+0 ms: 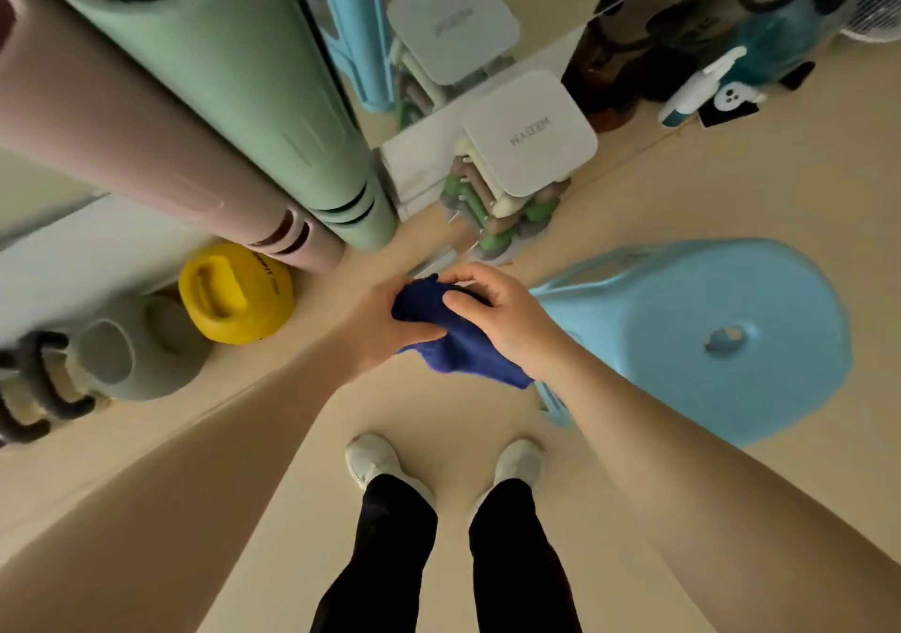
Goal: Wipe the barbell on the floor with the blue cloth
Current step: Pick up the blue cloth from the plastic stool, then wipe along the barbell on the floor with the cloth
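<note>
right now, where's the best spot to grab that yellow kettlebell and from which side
Probably by the handle bar across the top of the yellow kettlebell, coming straight down from above. The slot beside it faces up and looks roomy enough for fingers, while the pink roll crowds its far side.

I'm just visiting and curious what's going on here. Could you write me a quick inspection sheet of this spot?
Surface: beige floor.
Job's things: blue cloth, bunched, held above the floor; barbell not clearly seen.
Clutter: yellow kettlebell, grey kettlebell, dumbbell rack, light blue stool.
Hands: left hand and right hand both grip the cloth.
Cables: nothing seen.
Surroundings: rolled mats, mirror, fan.
</note>
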